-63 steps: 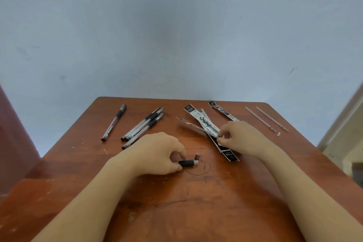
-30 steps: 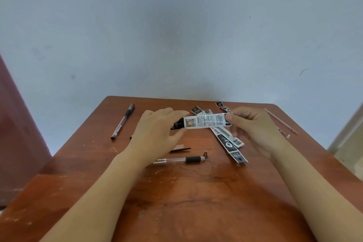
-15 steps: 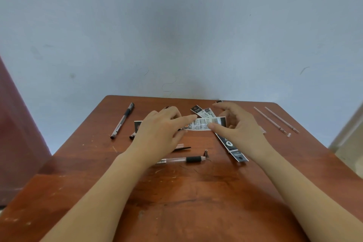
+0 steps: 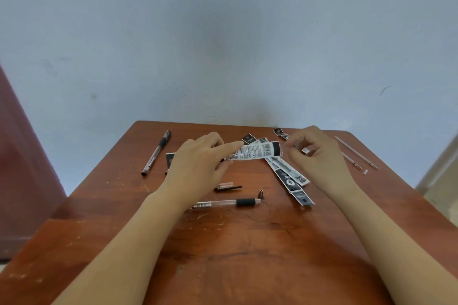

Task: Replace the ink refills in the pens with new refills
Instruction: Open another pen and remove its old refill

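Note:
My left hand (image 4: pixel 198 166) pinches the left end of a white and black refill packet (image 4: pixel 257 152) and holds it above the table. My right hand (image 4: pixel 316 156) hovers just off the packet's right end with its fingers curled, pinching a small white scrap (image 4: pixel 306 150). An opened clear pen barrel (image 4: pixel 223 204) with a black grip lies in front of my left hand. Its small tip cone (image 4: pixel 261 193) stands beside it, and a pen cap (image 4: pixel 228 187) lies just behind.
On the brown wooden table (image 4: pixel 247 255), a capped pen (image 4: pixel 156 152) lies at the far left. More refill packets (image 4: pixel 287 177) are spread under my hands. Two thin bare refills (image 4: pixel 357 153) lie at the far right edge. A wall stands right behind the table.
My right hand has come off the packet's right end and drawn slightly right with a small scrap. My left hand still holds the packet, which has tilted a little.

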### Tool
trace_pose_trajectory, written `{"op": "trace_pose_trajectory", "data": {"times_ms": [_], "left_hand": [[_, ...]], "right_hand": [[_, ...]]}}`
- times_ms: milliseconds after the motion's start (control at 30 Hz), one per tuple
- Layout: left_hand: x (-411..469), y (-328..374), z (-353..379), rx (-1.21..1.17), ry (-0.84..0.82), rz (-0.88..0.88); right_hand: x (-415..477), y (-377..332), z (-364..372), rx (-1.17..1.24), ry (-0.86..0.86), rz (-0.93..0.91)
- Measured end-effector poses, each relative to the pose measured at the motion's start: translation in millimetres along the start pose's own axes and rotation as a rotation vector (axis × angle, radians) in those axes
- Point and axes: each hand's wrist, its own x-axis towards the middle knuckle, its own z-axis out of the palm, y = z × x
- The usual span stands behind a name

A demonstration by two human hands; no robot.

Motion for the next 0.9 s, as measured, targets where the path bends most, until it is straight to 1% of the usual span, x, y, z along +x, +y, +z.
{"op": "trace_pose_trajectory", "data": {"times_ms": [200,333,433,533,700,900], "left_hand": [[0.3,-0.2,-0.2,-0.02,0.011,0.0],[0.2,0.2,-0.5,-0.018,0.023,0.011],[0.0,1.1,0.6,-0.04,0.019,0.027],[-0.4,1.6,1.0,-0.052,0.015,0.037],[0.1,1.4,0.5,-0.047,0.01,0.036],[-0.1,1.3,-0.1,-0.061,-0.001,0.02]], "right_hand": [[0.2,-3.1,-0.6,0.089,-0.133,0.055],[1.4,-1.0,0.0,0.251,-0.22,0.155],[-0.1,-1.6,0.3,0.306,-0.278,0.177],[-0.7,-0.6,0.1,0.299,-0.282,0.181],[-1.6,-2.5,0.1,0.359,-0.261,0.18],[1.0,-4.8,-2.9,0.299,-0.226,0.153]]}}
